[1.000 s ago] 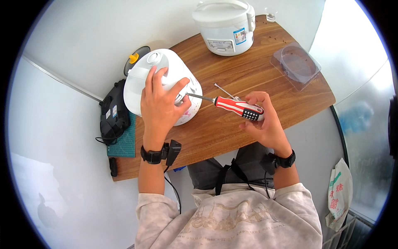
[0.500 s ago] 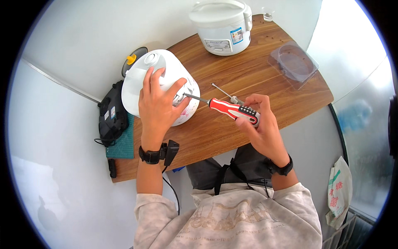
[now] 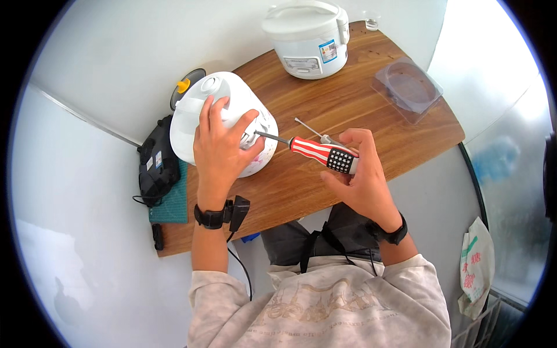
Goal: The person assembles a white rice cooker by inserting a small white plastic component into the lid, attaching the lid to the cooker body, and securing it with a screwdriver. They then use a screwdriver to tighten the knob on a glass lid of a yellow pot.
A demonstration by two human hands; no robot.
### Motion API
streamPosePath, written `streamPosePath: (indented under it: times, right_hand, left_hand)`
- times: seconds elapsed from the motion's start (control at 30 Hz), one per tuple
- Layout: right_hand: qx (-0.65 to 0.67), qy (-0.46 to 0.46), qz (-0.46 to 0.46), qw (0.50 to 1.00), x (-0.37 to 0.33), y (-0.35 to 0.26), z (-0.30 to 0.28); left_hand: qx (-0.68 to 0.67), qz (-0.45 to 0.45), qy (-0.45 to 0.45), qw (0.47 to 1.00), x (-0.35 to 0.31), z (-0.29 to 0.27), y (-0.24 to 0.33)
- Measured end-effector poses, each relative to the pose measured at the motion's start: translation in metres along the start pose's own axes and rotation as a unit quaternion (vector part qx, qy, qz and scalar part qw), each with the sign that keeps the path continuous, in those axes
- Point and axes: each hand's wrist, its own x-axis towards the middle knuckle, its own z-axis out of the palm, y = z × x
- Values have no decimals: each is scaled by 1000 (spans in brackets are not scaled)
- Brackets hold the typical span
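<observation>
One wooden table (image 3: 316,98), white walls (image 3: 145,58), striped screwdriver (image 3: 316,151)

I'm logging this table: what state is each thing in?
Near white appliance: tilted or not, unclear
Left hand: fingers spread on the appliance
Screwdriver: angled, tip at the appliance
Right hand: fingers around the screwdriver's handle
Rice cooker: upright, lid shut
Thin tool: lying on the table
Clear container: on the table
Clear cup: upright

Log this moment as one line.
left hand: on flower-printed cooker | right hand: at striped screwdriver handle | tip: at that cooker | nearby: white rice cooker
</observation>
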Motion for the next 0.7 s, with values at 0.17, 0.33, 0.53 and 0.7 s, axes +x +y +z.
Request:
streamPosePath:
  times: [0.17, 0.33, 0.53, 0.7]
  right_hand:
    - [-68, -107, 56, 990, 1, -5, -14]
    - [-34, -73, 42, 996, 3, 5, -4]
    - [-19, -58, -3, 998, 3, 4, -8]
    - [-20, -84, 88, 992, 7, 5, -10]
  left_hand:
    - [-3, 0, -1, 1000, -3, 2, -1]
    - [8, 4, 1, 1000, -2, 1, -2]
    - [2, -2, -2, 1000, -1, 2, 0]
    - [4, 2, 2, 1000, -2, 2, -1]
